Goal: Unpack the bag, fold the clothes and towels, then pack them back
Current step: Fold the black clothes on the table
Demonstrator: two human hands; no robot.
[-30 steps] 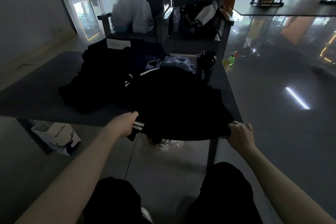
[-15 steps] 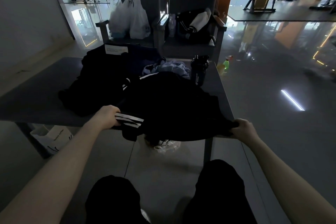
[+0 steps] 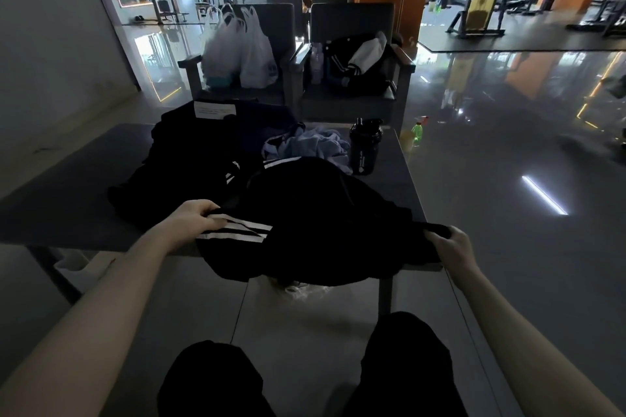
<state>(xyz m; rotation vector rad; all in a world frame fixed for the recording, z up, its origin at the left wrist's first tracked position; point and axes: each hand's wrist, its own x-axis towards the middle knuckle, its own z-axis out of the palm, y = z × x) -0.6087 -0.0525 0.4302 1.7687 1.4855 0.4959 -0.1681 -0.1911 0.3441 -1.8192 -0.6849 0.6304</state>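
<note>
A black garment with white stripes [image 3: 315,223] lies spread over the near edge of the dark table [image 3: 67,186], its lower edge hanging off. My left hand [image 3: 193,223] grips its left end by the white stripes. My right hand [image 3: 452,247] grips its right end beyond the table's front right corner. Behind it lies a pile of dark clothes [image 3: 189,159] with a white label on top, and a crumpled light blue cloth [image 3: 315,145].
A black shaker bottle [image 3: 365,147] stands at the table's far right. Two dark armchairs behind hold white plastic bags [image 3: 240,51] and a black sports bag [image 3: 355,68]. A green bottle [image 3: 417,132] stands on the glossy floor. A white bag [image 3: 74,264] sits under the table.
Both hands keep their grip on the black garment. The left hand has moved left and away along the table edge, so the white stripes now lie stretched out flat. The view has tilted up.
</note>
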